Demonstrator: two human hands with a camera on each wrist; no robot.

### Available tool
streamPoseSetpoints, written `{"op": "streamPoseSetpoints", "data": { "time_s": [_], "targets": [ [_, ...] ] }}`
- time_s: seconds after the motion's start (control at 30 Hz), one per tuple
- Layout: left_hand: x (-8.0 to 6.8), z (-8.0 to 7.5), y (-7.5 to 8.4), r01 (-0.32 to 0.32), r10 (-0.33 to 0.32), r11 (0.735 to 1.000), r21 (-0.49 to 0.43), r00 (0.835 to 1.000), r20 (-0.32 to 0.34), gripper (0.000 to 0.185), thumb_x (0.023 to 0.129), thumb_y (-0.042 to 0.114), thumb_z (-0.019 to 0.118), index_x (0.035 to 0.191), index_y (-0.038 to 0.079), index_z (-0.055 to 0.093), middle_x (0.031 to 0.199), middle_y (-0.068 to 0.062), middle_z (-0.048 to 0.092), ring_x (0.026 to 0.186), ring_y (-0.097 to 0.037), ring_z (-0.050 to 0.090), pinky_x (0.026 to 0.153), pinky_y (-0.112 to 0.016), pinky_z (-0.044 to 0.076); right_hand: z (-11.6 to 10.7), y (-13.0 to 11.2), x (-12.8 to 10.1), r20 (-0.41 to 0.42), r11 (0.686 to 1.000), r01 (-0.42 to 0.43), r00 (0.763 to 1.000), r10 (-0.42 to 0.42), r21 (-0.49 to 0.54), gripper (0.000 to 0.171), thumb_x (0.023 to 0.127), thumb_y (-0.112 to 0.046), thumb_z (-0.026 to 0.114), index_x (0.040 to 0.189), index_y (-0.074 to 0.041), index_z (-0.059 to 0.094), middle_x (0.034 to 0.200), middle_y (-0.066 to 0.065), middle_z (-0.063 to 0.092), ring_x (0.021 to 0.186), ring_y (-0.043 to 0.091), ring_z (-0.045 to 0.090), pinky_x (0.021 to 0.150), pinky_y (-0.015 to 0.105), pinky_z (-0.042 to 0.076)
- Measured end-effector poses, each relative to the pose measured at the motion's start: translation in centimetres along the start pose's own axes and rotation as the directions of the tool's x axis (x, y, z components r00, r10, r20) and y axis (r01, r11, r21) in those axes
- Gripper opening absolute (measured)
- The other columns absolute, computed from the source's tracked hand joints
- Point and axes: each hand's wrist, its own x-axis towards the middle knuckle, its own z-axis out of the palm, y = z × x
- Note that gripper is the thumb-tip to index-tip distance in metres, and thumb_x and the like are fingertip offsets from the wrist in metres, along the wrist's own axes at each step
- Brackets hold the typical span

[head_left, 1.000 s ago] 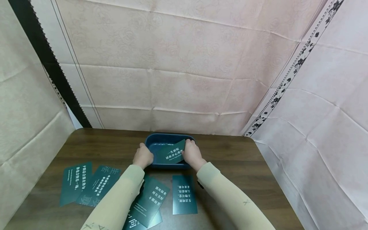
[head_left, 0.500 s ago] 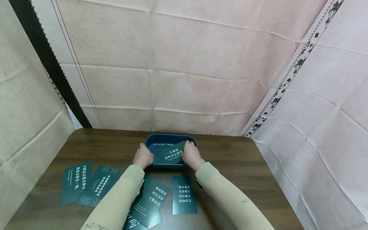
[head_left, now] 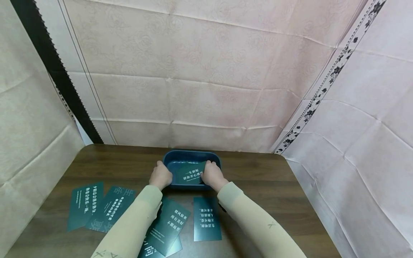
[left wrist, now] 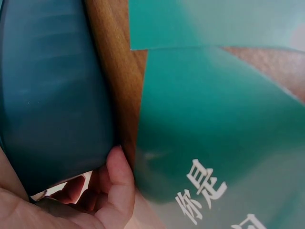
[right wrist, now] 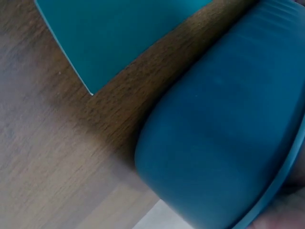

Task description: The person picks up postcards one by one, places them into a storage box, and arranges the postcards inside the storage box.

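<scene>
My right hand (head_left: 210,175) pinches a card (head_left: 190,172) at its right end, lowering it flat inside the tub (head_left: 180,156); my left hand (head_left: 160,176) grips the tub's left rim, fingers curled over the edge, thumb visible under the wall in the left wrist view. Hands sit apart, one each side of the tub.

Card: dark green, oblong, glossy, 2 lines of white Chinese characters w/ a finer line below, text upright to me. It lies nearly level across the tub's inside, right edge under my fingers.

Tub: dark blue plastic, oval w/ rounded corners, smooth sides, thin lip. It stands at the far middle of the table (head_left: 274,186), brown wood-grain, close to the pink cloth backdrop.

Count: 1 tub, 1 card in hand, at least 5 more cards on the table. 2 overlap at front left (head_left: 85,204) (head_left: 113,208); 1 lies tilted by my left sleeve (head_left: 171,224), atop another (head_left: 174,247) mostly hidden under it; 1 lies alone under my right forearm (head_left: 206,218), its text turned away from me. All same green w/ white print. Wrist views show only blurred close-ups of tub wall, wood and card corners.
</scene>
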Motion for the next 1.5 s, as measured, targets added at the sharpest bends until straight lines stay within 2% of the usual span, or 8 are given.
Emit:
{"op": "streamPoseSetpoints", "data": {
  "time_s": [0.4, 0.8, 0.97, 1.17, 1.33, 1.5],
  "targets": [
    [0.2, 0.2, 0.0, 0.005, -0.005, 1.0, -0.002, 1.0, 0.002, 0.063, 0.097, 0.011, 0.048, 0.145, -0.008, 0.012, 0.13, -0.032, 0.043, 0.104, -0.041, 0.052, 0.09, -0.06, 0.043, 0.2, 0.0, 0.2, 0.053, 0.999, -0.027, 0.998, 0.028, -0.024, 0.062, 0.093, -0.028, 0.066, 0.139, 0.006, 0.041, 0.129, 0.022, 0.05, 0.103, 0.028, 0.057, 0.091, 0.045, 0.049],
    [0.3, 0.3, 0.0, 0.007, -0.007, 1.0, 0.002, 1.0, -0.008, 0.062, 0.097, 0.012, 0.047, 0.145, -0.007, 0.012, 0.132, -0.032, 0.041, 0.107, -0.041, 0.05, 0.091, -0.059, 0.043, 0.4, -0.3, 0.4, 0.03, 0.999, -0.036, 0.999, 0.037, -0.037, 0.064, 0.091, -0.029, 0.068, 0.14, 0.003, 0.041, 0.129, 0.022, 0.05, 0.105, 0.029, 0.057, 0.091, 0.046, 0.049],
    [0.1, 0.2, 0.1, 0.007, -0.007, 1.0, 0.002, 1.0, -0.008, 0.063, 0.097, 0.011, 0.047, 0.146, -0.008, 0.012, 0.133, -0.033, 0.04, 0.107, -0.041, 0.05, 0.091, -0.059, 0.043, 0.4, -0.3, 0.4, 0.022, 0.998, -0.036, 0.999, 0.037, -0.052, 0.064, 0.091, -0.029, 0.069, 0.141, 0.001, 0.042, 0.129, 0.021, 0.051, 0.111, 0.032, 0.056, 0.092, 0.047, 0.048],
    [0.0, 0.2, 0.2, -0.004, 0.004, 1.0, 0.008, 1.0, -0.004, 0.064, 0.097, 0.011, 0.047, 0.146, -0.008, 0.011, 0.134, -0.034, 0.039, 0.109, -0.043, 0.049, 0.092, -0.06, 0.042, 0.0, -0.2, 0.2, -0.013, 0.999, 0.014, 1.0, -0.015, -0.048, 0.065, 0.091, -0.029, 0.068, 0.143, -0.001, 0.04, 0.134, 0.02, 0.049, 0.115, 0.031, 0.055, 0.092, 0.046, 0.048],
    [0.0, 0.1, 0.3, -0.011, 0.011, 1.0, 0.013, 1.0, -0.002, 0.064, 0.097, 0.011, 0.046, 0.146, -0.008, 0.01, 0.135, -0.034, 0.038, 0.111, -0.044, 0.049, 0.092, -0.06, 0.041, -1.2, -0.2, -0.5, -0.062, 0.996, 0.091, 0.994, -0.091, 0.004, 0.057, 0.092, -0.028, 0.067, 0.139, -0.003, 0.045, 0.131, 0.017, 0.052, 0.108, 0.028, 0.058, 0.088, 0.044, 0.05],
    [-0.1, 0.1, 0.2, -0.017, 0.017, 1.0, 0.016, 1.0, -0.002, 0.064, 0.097, 0.01, 0.046, 0.147, -0.008, 0.009, 0.135, -0.035, 0.037, 0.113, -0.044, 0.048, 0.093, -0.061, 0.04, -2.7, -0.1, -1.6, -0.087, 0.991, 0.119, 0.99, -0.113, 0.062, 0.054, 0.091, -0.031, 0.067, 0.136, -0.007, 0.048, 0.129, 0.015, 0.052, 0.104, 0.025, 0.059, 0.086, 0.042, 0.051]
  ]
}}
